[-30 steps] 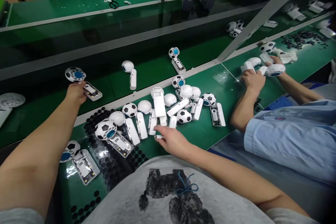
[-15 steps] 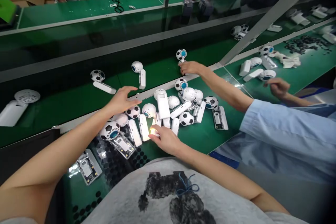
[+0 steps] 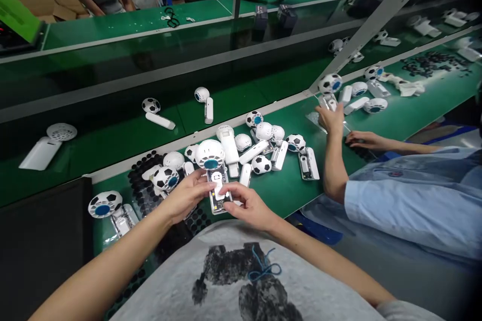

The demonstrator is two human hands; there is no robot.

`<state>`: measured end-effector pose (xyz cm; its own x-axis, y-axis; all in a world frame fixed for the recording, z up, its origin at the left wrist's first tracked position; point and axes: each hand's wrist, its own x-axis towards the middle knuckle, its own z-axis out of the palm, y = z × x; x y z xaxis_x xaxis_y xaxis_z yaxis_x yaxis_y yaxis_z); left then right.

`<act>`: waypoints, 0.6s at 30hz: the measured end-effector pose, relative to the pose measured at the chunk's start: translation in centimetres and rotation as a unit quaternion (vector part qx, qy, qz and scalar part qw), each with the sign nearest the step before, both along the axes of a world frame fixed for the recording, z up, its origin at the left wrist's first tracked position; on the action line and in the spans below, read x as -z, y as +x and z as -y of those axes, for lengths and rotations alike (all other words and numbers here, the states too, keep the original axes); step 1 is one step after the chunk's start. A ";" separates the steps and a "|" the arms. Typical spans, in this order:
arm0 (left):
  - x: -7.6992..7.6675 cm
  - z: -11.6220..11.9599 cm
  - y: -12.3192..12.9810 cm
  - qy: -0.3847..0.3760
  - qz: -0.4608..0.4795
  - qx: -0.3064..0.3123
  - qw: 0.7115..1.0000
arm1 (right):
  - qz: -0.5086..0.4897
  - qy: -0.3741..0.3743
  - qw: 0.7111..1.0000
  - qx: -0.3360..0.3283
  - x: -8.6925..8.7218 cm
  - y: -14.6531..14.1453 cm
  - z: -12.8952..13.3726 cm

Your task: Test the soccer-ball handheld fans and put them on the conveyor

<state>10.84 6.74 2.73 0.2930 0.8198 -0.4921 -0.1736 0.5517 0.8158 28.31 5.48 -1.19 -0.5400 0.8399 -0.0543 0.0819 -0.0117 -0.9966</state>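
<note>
In front of my body is a small handheld fan [image 3: 211, 155] with a round white head, a blue centre and a clear body showing a circuit board. My left hand [image 3: 186, 194] grips its left side, thumb on the body. From the right, the fingers of my right hand [image 3: 246, 204] close on the lower body. Behind and to the right lies a pile of similar fans, some with football-patterned heads, such as the patterned fan [image 3: 261, 164]. Left of my left hand are another football fan [image 3: 165, 178] and one with a clear body [image 3: 105, 204].
A conveyor belt [image 3: 248, 90] runs behind the bench, carrying several fans. Black round pads [image 3: 145, 165] lie at the left beside a dark tray [image 3: 45, 241]. At the right, a co-worker's hand [image 3: 331, 119] holds a fan. A slanted metal post [image 3: 350, 52] stands between.
My left hand has come back from over the pile to the fan, which now faces me in both hands. The co-worker's hand has moved from the belt to the right with a fan.
</note>
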 end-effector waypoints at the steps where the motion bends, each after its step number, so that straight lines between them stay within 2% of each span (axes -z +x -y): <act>1: -0.2 0.2 0.2 -0.004 0.007 -0.002 1.000 | -0.009 0.001 1.000 -0.006 -0.3 0.0 0.1; 9: -1.4 1.0 0.2 0.028 0.030 -0.008 0.999 | -0.059 0.041 0.997 -0.014 -1.1 0.4 0.7; 14: -1.9 1.7 0.5 0.045 0.039 -0.048 0.997 | -0.063 0.076 0.995 -0.022 -1.6 0.6 0.9; 18: -2.3 1.9 0.5 0.056 0.037 -0.051 0.996 | -0.044 0.092 0.994 -0.029 -2.2 0.8 1.1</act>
